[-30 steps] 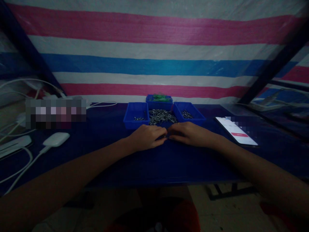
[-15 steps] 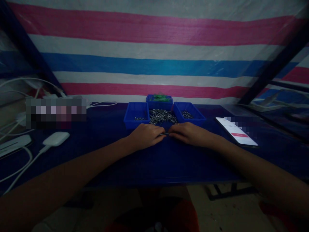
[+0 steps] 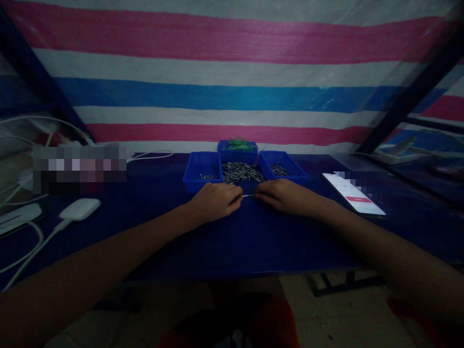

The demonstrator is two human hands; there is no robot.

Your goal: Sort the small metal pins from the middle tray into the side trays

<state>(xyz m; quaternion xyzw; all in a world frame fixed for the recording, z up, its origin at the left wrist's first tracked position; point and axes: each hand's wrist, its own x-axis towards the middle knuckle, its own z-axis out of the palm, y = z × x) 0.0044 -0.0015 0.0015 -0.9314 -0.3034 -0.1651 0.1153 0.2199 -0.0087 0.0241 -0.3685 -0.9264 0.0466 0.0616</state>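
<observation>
Between my two hands a thin, shiny metal rod (image 3: pixel 248 195) spans the gap, too small to make out in detail. The fingertips of my left hand (image 3: pixel 217 199) close on one end of it. My right hand (image 3: pixel 284 195) pinches the other end. Just behind the hands lies a loose pile of short metal rods (image 3: pixel 241 171). A blue bin (image 3: pixel 201 183) with a few metal pieces in it stands left of the pile. Another blue bin (image 3: pixel 295 170), holding several metal pieces, is on the right.
A third blue bin (image 3: pixel 237 155) with green items stands behind the pile. To the right lies a phone (image 3: pixel 357 195) with a lit screen. White cables and a white charger (image 3: pixel 80 209) occupy the left of the blue table (image 3: pixel 246 246). Striped sheeting hangs behind.
My hands have moved slightly apart, and more of the thin rod shows between them. The whole view has shifted a little.
</observation>
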